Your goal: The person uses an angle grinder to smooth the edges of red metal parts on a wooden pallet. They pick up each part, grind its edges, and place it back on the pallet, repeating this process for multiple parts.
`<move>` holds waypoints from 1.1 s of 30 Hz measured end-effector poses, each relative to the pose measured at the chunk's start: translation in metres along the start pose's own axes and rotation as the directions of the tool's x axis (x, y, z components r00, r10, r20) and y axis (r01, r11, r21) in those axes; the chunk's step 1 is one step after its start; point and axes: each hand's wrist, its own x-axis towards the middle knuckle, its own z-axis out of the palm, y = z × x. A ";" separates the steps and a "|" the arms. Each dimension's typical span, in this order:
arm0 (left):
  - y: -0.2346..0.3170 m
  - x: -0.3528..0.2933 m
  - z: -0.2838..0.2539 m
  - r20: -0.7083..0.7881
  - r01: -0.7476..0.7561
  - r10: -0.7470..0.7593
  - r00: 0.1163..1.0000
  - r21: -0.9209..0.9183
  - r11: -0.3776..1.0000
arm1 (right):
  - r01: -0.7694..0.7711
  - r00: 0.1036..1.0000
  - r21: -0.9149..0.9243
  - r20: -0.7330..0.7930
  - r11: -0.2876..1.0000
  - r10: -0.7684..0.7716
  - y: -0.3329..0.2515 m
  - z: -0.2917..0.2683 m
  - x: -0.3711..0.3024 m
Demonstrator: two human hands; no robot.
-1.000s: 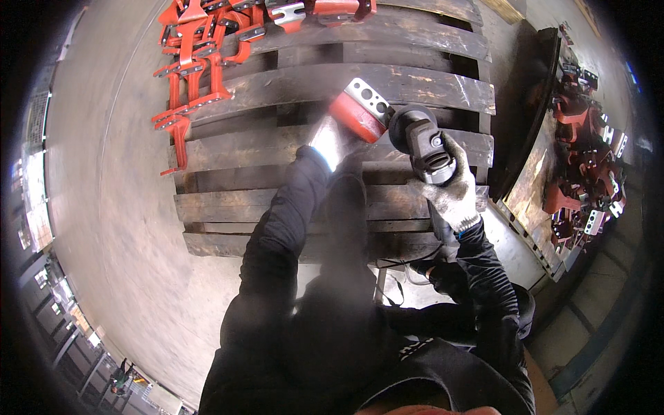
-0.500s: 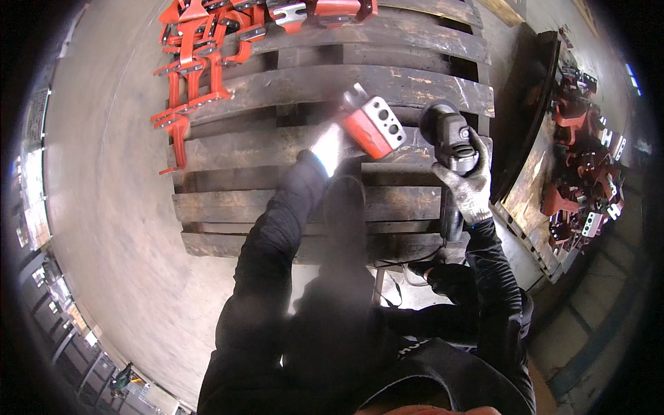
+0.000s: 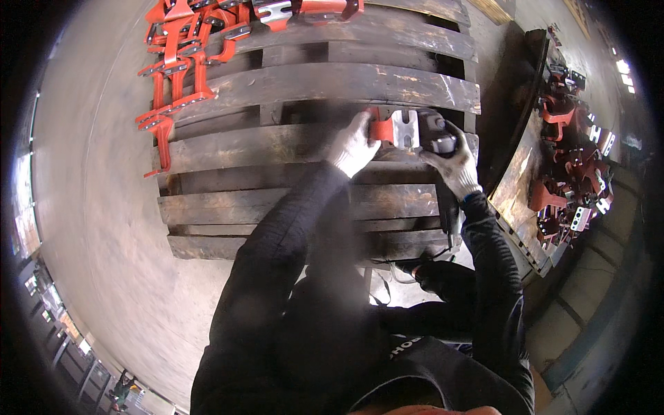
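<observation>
My left hand point(image 3: 355, 146), in a white glove, is closed on the red end of a metal bracket point(image 3: 405, 130). Bare steel shows at the bracket's forked end, which points right. My gloved right hand point(image 3: 456, 164) wraps round a dark angle grinder point(image 3: 436, 131), right up against that forked end. The grinder's disc is hidden, and I cannot tell whether it touches the steel. Both hands are above a worn wooden pallet point(image 3: 297, 83).
Several red brackets point(image 3: 173, 41) lie piled along the pallet's far left side. More parts point(image 3: 574, 159) sit on a second pallet point(image 3: 515, 197) to the right. A cable point(image 3: 453, 243) hangs by the near pallet edge, and concrete floor point(image 3: 104, 152) stretches away on the left.
The bracket has turned, so its forked end now shows instead of the plate with holes. My left hand has moved right and the grinder has come close beside the bracket.
</observation>
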 end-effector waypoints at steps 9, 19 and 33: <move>0.019 -0.004 -0.015 0.045 0.107 -0.116 0.992 0.167 0.980 | 0.205 0.967 0.011 0.149 0.979 -0.205 0.030 0.051 0.085; 0.030 -0.001 -0.023 0.100 0.148 -0.166 0.981 0.163 0.975 | 0.044 0.988 0.256 0.133 0.966 -0.081 0.023 0.049 0.079; -0.050 -0.011 0.028 0.017 0.039 -0.040 0.999 0.058 0.998 | 0.266 0.913 0.327 0.217 0.907 -0.346 0.075 0.050 -0.066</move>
